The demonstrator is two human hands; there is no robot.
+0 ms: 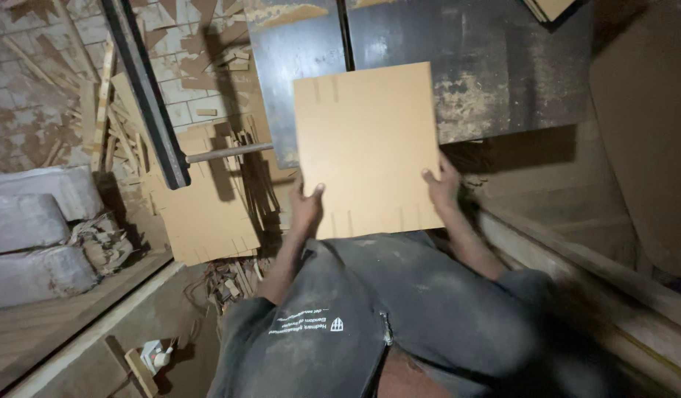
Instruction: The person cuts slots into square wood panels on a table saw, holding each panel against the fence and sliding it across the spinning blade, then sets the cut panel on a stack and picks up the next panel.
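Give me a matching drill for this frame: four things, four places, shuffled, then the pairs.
Things:
1. square board
2. dark metal table
3. grey blocks
4. wood scraps

Places:
A. stacked at the far left edge
B. gripped at both lower corners by the left hand and right hand
C. strewn on the tiled floor, upper left
D. under the board's far edge, dusted with sawdust

Pairs: 1-B, 2-D, 3-A, 4-C
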